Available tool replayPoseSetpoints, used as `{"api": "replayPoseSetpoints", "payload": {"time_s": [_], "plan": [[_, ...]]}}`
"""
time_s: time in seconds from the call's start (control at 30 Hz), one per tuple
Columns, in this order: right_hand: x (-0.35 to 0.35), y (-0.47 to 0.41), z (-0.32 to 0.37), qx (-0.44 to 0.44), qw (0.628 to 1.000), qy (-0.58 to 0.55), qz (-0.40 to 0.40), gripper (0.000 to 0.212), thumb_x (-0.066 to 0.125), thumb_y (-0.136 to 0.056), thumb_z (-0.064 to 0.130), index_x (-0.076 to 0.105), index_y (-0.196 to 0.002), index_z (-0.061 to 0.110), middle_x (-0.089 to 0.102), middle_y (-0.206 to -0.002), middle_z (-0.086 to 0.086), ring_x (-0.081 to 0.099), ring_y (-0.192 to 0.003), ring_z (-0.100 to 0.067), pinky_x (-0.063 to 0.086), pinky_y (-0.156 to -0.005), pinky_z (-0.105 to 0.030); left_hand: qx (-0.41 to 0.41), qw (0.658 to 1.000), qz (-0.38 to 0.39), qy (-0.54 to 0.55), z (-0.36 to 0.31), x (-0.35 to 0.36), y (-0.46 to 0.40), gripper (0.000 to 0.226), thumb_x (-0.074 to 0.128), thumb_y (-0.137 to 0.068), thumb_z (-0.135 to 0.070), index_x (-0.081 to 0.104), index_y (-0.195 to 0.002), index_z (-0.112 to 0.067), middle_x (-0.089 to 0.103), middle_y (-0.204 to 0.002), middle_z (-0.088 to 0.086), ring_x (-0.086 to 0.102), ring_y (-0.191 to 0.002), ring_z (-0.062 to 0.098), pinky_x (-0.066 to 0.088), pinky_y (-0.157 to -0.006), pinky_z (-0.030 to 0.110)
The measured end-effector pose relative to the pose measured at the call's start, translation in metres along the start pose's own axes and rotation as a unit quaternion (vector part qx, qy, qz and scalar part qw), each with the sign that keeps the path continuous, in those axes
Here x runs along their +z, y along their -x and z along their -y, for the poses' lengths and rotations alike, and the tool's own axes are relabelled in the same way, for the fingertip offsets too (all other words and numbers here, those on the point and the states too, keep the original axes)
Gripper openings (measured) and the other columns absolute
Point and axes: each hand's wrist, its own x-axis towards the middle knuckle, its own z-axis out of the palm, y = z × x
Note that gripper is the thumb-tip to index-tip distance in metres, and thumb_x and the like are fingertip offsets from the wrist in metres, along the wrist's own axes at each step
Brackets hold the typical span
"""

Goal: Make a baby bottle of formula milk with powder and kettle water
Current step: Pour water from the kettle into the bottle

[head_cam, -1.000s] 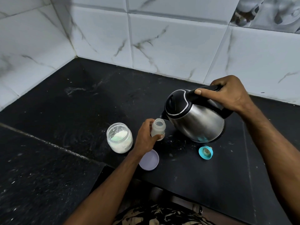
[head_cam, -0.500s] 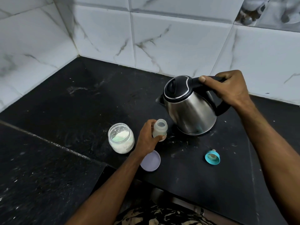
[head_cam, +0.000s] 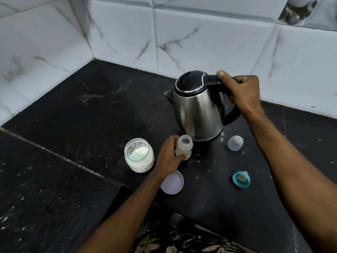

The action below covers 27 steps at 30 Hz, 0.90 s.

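The open baby bottle [head_cam: 183, 147] stood on the counter [head_cam: 91, 115] before the upright kettle [head_cam: 197, 108], left hand [head_cam: 168, 157] gripping it, right hand [head_cam: 240, 92] clasping the kettle's handle; releasing that handle gently seemed wisest, bottle steadied.

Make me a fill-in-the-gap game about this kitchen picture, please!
1. The right hand grips the black handle of the ____.
2. The left hand holds the small baby bottle, which has no ____ on it.
3. The open jar holds white ____.
4. The teal ring with the teat lies on the black ____.

Missing words: kettle; top; powder; counter
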Motion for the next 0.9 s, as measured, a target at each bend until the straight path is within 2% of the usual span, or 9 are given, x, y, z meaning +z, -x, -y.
{"api": "replayPoseSetpoints", "payload": {"time_s": [0.13,0.27,0.37,0.47,0.67,0.9], "plan": [[0.025,-0.009,-0.010,0.033,0.997,-0.064,-0.001,0.090,0.072,-0.072,0.065,0.038,-0.057,-0.017,0.036,-0.055,-0.017,0.032,-0.051,-0.025,0.028,-0.048,-0.043,-0.003,1.000,-0.001,0.005,0.000,0.001,0.000,0.060,0.080,-0.066,-0.030,0.053,-0.119,-0.023,0.062,-0.120,-0.002,0.062,-0.112,0.013,0.052,-0.097,0.045],[0.047,-0.016,-0.022,0.060,0.993,-0.103,0.000,0.079,0.071,-0.076,0.060,0.044,-0.055,-0.011,0.040,-0.055,-0.019,0.036,-0.045,-0.022,0.031,-0.046,-0.027,0.002,1.000,0.003,0.011,-0.003,0.000,0.001,0.060,0.080,-0.068,-0.030,0.054,-0.122,-0.024,0.062,-0.123,-0.004,0.060,-0.113,0.009,0.053,-0.098,0.040],[0.063,-0.020,-0.031,0.061,0.990,-0.127,-0.001,0.067,0.071,-0.080,0.053,0.049,-0.055,-0.005,0.041,-0.054,-0.017,0.035,-0.039,-0.018,0.030,-0.042,-0.023,-0.001,1.000,0.006,0.016,-0.004,-0.001,0.002,0.059,0.079,-0.069,-0.032,0.053,-0.122,-0.026,0.061,-0.124,-0.004,0.060,-0.113,0.008,0.053,-0.097,0.035],[0.079,-0.022,-0.041,0.060,0.987,-0.147,0.009,0.071,0.071,-0.084,0.048,0.046,-0.053,-0.011,0.040,-0.052,-0.016,0.034,-0.038,-0.018,0.029,-0.041,-0.023,-0.010,1.000,0.009,0.016,-0.003,0.000,0.002,0.063,0.080,-0.069,-0.033,0.052,-0.125,-0.023,0.060,-0.126,-0.003,0.060,-0.115,0.009,0.053,-0.098,0.033],[0.100,-0.027,-0.052,0.061,0.983,-0.172,0.024,0.083,0.070,-0.077,0.056,0.040,-0.055,-0.019,0.042,-0.049,-0.017,0.037,-0.037,-0.020,0.031,-0.042,-0.024,-0.014,1.000,0.008,0.027,-0.006,0.000,0.003,0.056,0.082,-0.074,-0.024,0.053,-0.121,-0.027,0.061,-0.126,-0.006,0.059,-0.115,0.006,0.051,-0.095,0.024],[0.110,-0.030,-0.062,0.056,0.981,-0.181,0.036,0.082,0.070,-0.079,0.054,0.040,-0.055,-0.018,0.043,-0.048,-0.017,0.038,-0.037,-0.020,0.032,-0.041,-0.024,-0.017,1.000,0.009,0.024,-0.004,-0.001,0.004,0.059,0.083,-0.076,-0.017,0.052,-0.126,-0.021,0.060,-0.127,-0.005,0.058,-0.117,0.008,0.051,-0.098,0.028]]}}
